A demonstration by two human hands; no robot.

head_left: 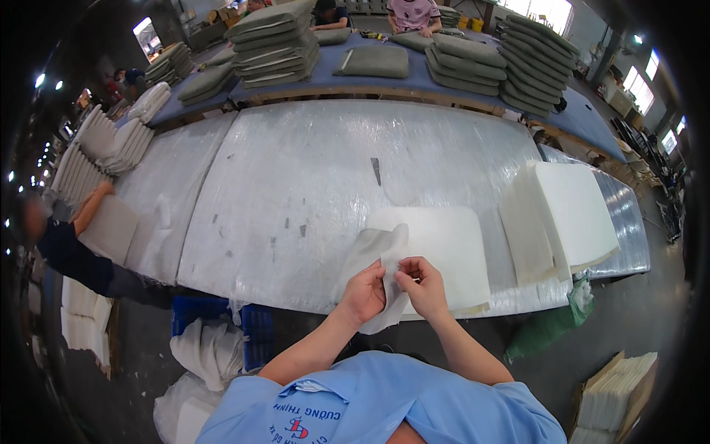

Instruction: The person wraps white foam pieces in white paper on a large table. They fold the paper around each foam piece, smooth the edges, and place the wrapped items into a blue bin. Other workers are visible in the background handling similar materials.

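Observation:
In front of me I hold up a light grey fabric cover (375, 248) by its near edge. My left hand (364, 293) is closed on the cover's left side, thumb up. Close beside it, my right hand (423, 286) pinches at the cover's right edge, thumb and forefinger together; whether a small thing sits between them I cannot make out. Below and to the right lies a white square cushion pad (447, 248) with rounded corners, flat on the plastic-wrapped table (296, 170). The cover overlaps the pad's left part.
A stack of white pads and grey covers (577, 214) stands at the right. Grey cushions (274, 48) are piled on the blue table (325, 66) beyond. A co-worker's arm (92, 207) reaches in at left. Blue crates (255, 333) and a green sack (551, 325) are below the near edge.

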